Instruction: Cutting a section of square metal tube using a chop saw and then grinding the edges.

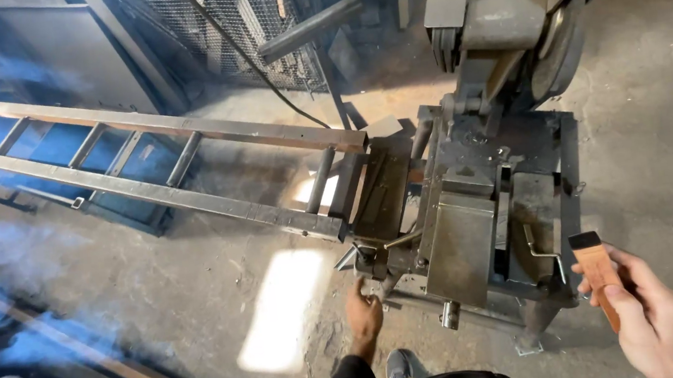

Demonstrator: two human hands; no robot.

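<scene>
The cut-off saw [487,198] stood between the left hand [363,315] and the right hand [646,319]; the ladder-like frame [142,163] stretched away left of the left hand, resting on the saw's edge.
</scene>
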